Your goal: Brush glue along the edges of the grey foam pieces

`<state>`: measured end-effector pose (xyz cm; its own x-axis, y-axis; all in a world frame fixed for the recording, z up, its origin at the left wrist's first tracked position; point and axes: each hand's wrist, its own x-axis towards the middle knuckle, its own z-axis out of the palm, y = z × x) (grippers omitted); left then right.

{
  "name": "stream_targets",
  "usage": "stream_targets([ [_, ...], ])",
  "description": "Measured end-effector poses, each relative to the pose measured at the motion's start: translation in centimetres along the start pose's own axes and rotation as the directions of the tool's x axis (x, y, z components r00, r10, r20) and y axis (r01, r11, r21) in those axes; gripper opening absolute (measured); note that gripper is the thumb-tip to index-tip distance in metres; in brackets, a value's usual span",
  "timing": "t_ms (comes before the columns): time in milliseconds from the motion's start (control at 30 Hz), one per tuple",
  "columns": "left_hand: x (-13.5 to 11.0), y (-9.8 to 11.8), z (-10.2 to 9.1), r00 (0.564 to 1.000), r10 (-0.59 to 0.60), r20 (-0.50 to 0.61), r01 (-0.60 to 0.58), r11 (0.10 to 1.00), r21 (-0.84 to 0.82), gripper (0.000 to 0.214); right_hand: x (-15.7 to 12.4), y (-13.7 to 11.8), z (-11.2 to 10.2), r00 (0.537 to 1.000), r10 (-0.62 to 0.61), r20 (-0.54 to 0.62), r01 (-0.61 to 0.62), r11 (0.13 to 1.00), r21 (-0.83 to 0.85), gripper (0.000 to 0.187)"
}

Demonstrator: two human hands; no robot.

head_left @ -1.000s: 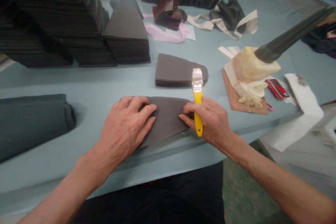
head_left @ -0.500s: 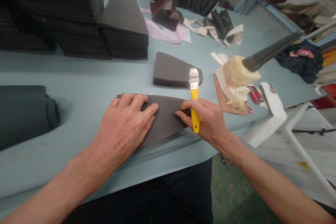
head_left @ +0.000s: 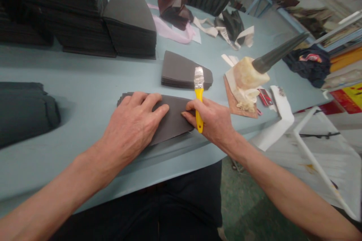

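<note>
Dark grey tapered panels (head_left: 172, 122) lie near the table's front edge. My left hand (head_left: 135, 116) rests on their left part, its fingers spread over the top. My right hand (head_left: 213, 118) is closed around a yellow-handled flat brush (head_left: 199, 107), whose whitish bristles point away from me. The thumb and forefinger of that hand also meet the panels' right end; whether they pinch the edge I cannot make out. Just beyond lies a short stack of similar grey panels (head_left: 183, 67), partly behind the brush tip.
Tall dark stacks (head_left: 130, 22) stand at the back left, and folded dark material (head_left: 26, 115) lies at the left. A whitish glue-crusted block with a dark cone (head_left: 249, 73) sits on a brown board at the right. Beyond are scraps (head_left: 175, 7) and a white frame (head_left: 316, 165).
The whole view has shifted slightly, so things appear a little further left and up. Both hands stay on the panels, and the brush remains in my right hand.
</note>
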<state>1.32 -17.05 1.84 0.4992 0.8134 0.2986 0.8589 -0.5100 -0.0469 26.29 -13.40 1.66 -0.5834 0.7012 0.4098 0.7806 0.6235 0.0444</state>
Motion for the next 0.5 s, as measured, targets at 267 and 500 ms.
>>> stream_targets([
  [267,0.6,-0.8,0.2,0.978,0.204,0.031,-0.202,0.977,-0.061,0.039,0.2,-0.2,0.1,0.998,0.056,0.028,-0.056,0.998,-0.002,0.026],
  [500,0.8,-1.2,-0.1,0.965,0.254,0.057,-0.254,0.967,-0.012,0.040,0.0,0.2,0.4,1.000,0.007,-0.017,-0.007,1.000,-0.020,0.026],
])
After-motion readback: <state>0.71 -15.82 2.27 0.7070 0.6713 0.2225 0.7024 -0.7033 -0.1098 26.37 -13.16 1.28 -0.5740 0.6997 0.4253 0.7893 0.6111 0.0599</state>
